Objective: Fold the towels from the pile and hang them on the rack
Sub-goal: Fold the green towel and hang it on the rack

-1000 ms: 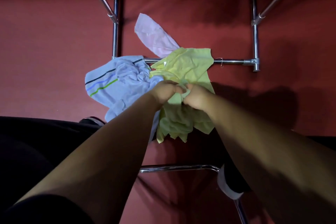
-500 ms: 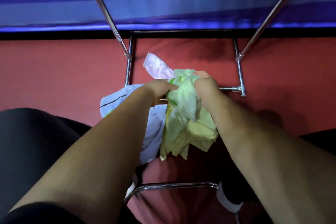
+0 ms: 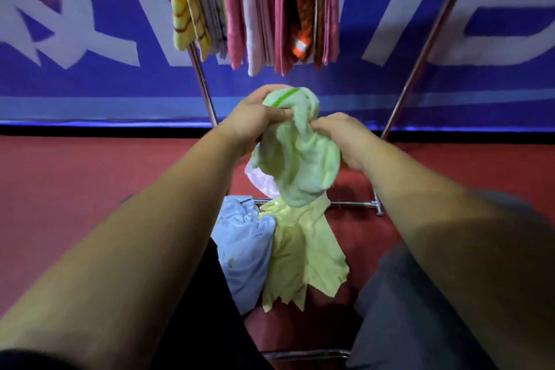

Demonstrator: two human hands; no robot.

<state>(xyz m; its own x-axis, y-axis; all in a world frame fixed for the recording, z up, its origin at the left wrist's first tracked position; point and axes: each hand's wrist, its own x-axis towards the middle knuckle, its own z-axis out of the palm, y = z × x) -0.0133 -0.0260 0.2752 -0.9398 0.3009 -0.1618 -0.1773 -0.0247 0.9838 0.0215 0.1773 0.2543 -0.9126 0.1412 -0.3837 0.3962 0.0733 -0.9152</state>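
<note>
Tilting up compared with a second ago: blue banner (image 3: 90,39) with white lettering now across the top, red floor (image 3: 75,189) under it. Bringing in the rack (image 3: 420,48) uprights and a packed row of hung towels (image 3: 255,9), yellow, pink, orange, all absent from the earlier views. Suggests most of the job already done.

Left on the floor by the rack's bottom bar (image 3: 351,204): pile (image 3: 288,264) of yellow cloth (image 3: 312,249), blue towel (image 3: 246,249) and a pale pink piece (image 3: 261,180) behind.

Lifted from floor level to just below the hung row: green towel (image 3: 297,159), still bunched, no fold started. Means pick-up over; probably corners to find and a shake-out next.

Gripping the top bunch: left hand (image 3: 255,120), fingers (image 3: 258,96) curled round the green-striped edge, thumb pressed on the front. Pinching a side ridge: right hand (image 3: 342,135), closed on the cloth.

Hard to read:
- Motion blur throughout.
- Top rail cut off, so no telling how much free room remains.
- Right fingertips buried in cloth.
- Part of the pink piece and the bottom bar hidden behind the green towel.
- Cannot tell whether its lower end touches the yellow cloth or hangs clear.
- Cannot tell whether the yellow is one piece or two.
- Lower corners covered by trouser legs (image 3: 420,309).
</note>
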